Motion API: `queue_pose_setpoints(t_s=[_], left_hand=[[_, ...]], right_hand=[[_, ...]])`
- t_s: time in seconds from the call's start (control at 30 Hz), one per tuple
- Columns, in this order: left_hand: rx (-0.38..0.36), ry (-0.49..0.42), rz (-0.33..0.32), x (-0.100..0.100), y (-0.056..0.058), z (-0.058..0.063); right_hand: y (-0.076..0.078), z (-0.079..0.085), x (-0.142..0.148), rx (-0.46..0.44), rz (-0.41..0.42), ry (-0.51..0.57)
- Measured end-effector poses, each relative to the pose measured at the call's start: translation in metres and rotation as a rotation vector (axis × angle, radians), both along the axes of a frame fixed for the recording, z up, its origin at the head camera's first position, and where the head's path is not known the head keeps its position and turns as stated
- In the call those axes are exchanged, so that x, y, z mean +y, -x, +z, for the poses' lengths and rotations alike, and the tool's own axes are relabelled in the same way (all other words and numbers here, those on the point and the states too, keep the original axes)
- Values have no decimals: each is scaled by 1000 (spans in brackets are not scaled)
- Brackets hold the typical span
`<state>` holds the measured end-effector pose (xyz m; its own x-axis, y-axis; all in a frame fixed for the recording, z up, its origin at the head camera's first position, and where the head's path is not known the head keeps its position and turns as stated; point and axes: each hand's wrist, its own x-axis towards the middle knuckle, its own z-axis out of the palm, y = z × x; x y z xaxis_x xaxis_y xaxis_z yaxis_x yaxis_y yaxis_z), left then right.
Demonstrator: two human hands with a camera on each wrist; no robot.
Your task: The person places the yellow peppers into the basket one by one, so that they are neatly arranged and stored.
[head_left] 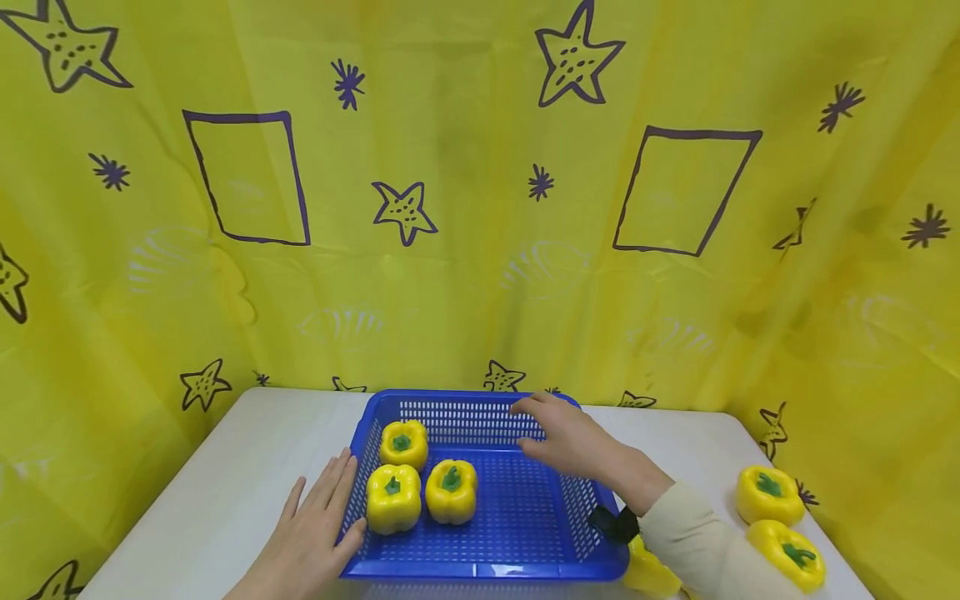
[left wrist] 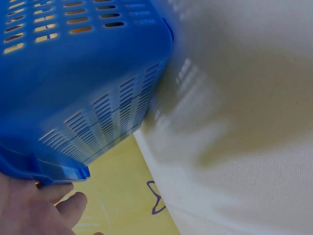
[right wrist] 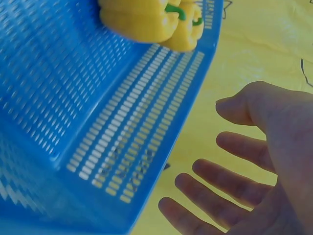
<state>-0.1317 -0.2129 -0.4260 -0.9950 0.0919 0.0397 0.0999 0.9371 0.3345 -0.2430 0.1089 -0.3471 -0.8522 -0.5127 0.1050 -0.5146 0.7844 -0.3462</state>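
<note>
Three yellow bell peppers with green stems stand in the left half of a blue plastic basket [head_left: 517, 571]: one pepper [head_left: 403, 446] at the back, another pepper [head_left: 393, 500] in front of it, and a third pepper [head_left: 452, 492] beside that one. My left hand [head_left: 311, 525], fingers straight, rests against the basket's left rim. Over the back right part of the basket hovers my right hand [head_left: 570, 437], its fingers spread and loosely bent with nothing between them. In the right wrist view, a gap shows between that hand [right wrist: 244, 166] and the basket wall [right wrist: 142, 127].
Two more yellow peppers, one behind [head_left: 769, 494] and one in front [head_left: 787, 554], lie at the white table's [head_left: 292, 433] right side. Another yellow item [head_left: 648, 571] is partly hidden under the right forearm. A yellow patterned curtain [head_left: 465, 317] hangs behind and around the table.
</note>
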Motion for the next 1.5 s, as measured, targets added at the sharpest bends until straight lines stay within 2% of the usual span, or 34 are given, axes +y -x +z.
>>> queue_pose_setpoints(t_s=[0.47, 0.77, 1.17, 1.5], left_hand=[[23, 1, 3, -3, -2, -1], [8, 7, 2, -5, -3, -1], [12, -2, -7, -2, -2, -2], [8, 5, -3, -2, -1, -1]], right_hand=[[2, -2, 51, 36, -51, -9], [1, -6, 80, 65, -95, -41], [1, -19, 135, 59, -149, -44], [3, -22, 181, 111, -197, -31]])
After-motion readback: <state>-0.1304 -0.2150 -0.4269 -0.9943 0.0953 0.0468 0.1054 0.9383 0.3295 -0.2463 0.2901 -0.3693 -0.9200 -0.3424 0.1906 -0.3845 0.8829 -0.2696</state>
